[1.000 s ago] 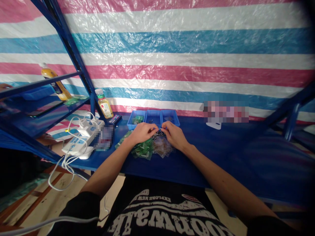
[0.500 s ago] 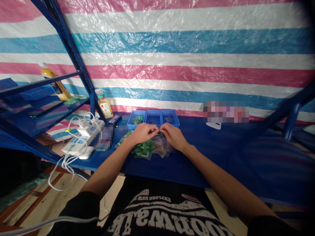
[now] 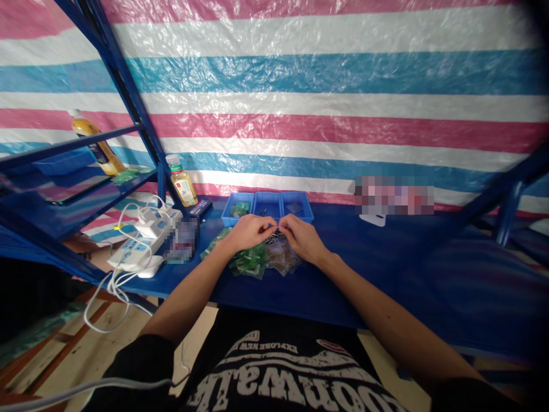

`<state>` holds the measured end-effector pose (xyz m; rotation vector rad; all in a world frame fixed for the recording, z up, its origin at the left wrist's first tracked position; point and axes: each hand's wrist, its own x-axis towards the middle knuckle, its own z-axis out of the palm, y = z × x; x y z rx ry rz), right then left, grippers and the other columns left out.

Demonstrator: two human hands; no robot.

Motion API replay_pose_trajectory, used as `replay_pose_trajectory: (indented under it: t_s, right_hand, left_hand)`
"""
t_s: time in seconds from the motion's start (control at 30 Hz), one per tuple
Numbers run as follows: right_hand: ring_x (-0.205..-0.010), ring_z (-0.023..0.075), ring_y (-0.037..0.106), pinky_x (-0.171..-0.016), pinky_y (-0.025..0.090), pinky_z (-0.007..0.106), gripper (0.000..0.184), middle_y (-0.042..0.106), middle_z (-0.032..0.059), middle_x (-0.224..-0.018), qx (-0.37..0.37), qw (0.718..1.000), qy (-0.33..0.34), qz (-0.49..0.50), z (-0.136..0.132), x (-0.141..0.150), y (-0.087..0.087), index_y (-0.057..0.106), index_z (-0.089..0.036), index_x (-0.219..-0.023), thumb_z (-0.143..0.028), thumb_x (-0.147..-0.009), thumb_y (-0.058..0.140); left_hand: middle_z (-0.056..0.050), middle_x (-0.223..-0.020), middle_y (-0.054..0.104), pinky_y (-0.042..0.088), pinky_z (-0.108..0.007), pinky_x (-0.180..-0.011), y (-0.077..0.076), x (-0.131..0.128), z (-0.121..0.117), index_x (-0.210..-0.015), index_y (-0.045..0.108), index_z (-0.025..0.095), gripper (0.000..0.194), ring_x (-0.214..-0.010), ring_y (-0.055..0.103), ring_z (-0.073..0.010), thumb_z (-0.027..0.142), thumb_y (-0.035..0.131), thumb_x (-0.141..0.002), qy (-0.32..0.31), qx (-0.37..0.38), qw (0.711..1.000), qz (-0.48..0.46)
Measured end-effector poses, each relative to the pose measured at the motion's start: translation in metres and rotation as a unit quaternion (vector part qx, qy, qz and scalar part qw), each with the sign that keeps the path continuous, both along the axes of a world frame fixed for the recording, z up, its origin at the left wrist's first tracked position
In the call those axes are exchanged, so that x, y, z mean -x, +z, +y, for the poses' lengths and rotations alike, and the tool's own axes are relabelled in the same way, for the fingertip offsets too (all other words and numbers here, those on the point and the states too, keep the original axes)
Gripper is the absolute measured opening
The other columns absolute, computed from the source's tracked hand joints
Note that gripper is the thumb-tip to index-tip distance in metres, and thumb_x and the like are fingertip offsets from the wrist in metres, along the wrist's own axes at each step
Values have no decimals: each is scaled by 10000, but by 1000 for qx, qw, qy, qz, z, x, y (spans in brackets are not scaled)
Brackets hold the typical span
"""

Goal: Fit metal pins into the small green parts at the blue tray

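Note:
My left hand (image 3: 256,230) and my right hand (image 3: 301,234) meet almost fingertip to fingertip over the table. Both are closed in a pinch, and whatever lies between the fingers is too small to name. Below the left hand spreads a pile of small green packets (image 3: 251,260). Clear packets with brownish contents (image 3: 283,256) lie under the right hand. Small dark metallic pieces (image 3: 274,236) show between the hands. Just behind stand three joined blue trays (image 3: 268,207); the left one holds green packets (image 3: 241,209), the other two a few small items.
A white power strip (image 3: 139,243) with cables, a bottle of yellow drink (image 3: 182,182) and a dark blue box (image 3: 201,212) stand at the left. Another bottle (image 3: 98,143) is on the side shelf. A white card-like piece (image 3: 372,219) lies at the back right.
The hands stay in nearly the same place, both still pinched. Only a slight shift at the fingertips shows.

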<state>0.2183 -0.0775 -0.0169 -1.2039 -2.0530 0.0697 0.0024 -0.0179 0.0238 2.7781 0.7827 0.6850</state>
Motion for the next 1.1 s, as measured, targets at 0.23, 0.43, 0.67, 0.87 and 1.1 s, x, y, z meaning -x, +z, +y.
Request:
replay_pose_trajectory:
  t_s: [0.23,0.43,0.67,0.87,1.1]
  right_hand:
    - [-913,223,644,-790,464,328,123,664,51,-1024,3,1000,-15,-11,-1,0,2,574,-254,-1027,-275,-1070,461]
    - [-914,231,641,-760,453,327,161,667,61,-1025,-2,999,-33,-30,1,-1,0,590,-252,-1040,-296,-1083,442]
    - [-895,226,637,-736,442,314,195,664,64,-1009,-5,997,-58,-40,2,-1,0,588,-249,-1002,-297,-1090,421]
    - [-900,221,651,-766,446,310,218,685,58,-1023,1,996,-85,-37,0,-1,4,584,-240,-1007,-287,-1097,392]
    - [-937,232,673,-815,468,320,195,715,56,-1034,-13,997,-80,13,1,-3,3,604,-244,-1036,-279,-1077,417]
  left_hand:
    - [12,-713,684,358,-229,-639,-1,0,0,-1059,750,223,224,-656,620,-134,313,554,-999,-2,7,1000,-1]
    - [15,-711,683,361,-231,-644,0,0,0,-1050,744,219,224,-661,625,-134,318,548,-1006,-1,3,1000,2]
    - [15,-716,692,360,-230,-643,2,0,-1,-1046,751,223,226,-656,627,-130,329,555,-1011,1,4,1000,2]
    - [20,-697,682,361,-231,-640,3,0,-1,-1039,755,225,247,-636,614,-126,357,547,-1021,11,7,1000,-13]
    - [27,-667,639,355,-238,-629,3,2,1,-1041,745,217,285,-610,576,-122,397,525,-1040,10,2,999,-34]
